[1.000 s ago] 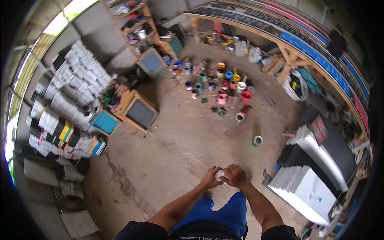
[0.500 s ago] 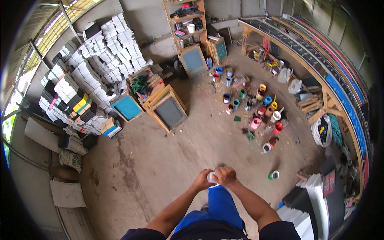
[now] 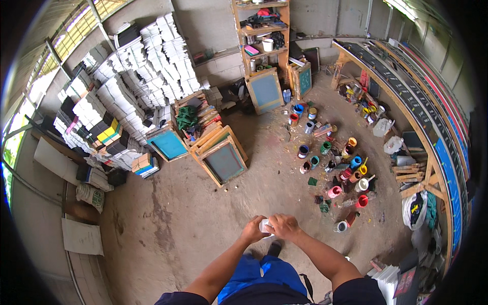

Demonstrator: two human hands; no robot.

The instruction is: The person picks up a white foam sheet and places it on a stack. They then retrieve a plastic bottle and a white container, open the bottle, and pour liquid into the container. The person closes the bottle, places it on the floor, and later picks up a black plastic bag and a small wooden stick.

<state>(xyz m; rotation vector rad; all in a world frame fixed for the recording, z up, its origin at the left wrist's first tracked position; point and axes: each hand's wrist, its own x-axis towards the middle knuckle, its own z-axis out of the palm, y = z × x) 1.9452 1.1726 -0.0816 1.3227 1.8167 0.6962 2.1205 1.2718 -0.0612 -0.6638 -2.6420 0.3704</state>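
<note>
My left hand (image 3: 252, 231) and my right hand (image 3: 284, 226) meet in front of me, above the concrete floor. Both grip a small white object (image 3: 265, 225), largely hidden between the fingers; I cannot tell what it is. My blue trousers and one dark shoe (image 3: 275, 247) show just below the hands.
Several coloured paint pots (image 3: 340, 168) stand on the floor ahead right. Wooden framed screens (image 3: 223, 161) lean ahead left, beside stacks of white packs (image 3: 147, 81). A wooden shelf unit (image 3: 262, 30) stands at the back wall, and a long bench (image 3: 422, 117) runs along the right.
The view has swung leftward, so the pots and bench moved to the right and the stacks came into the middle. My hands stay together on the white object.
</note>
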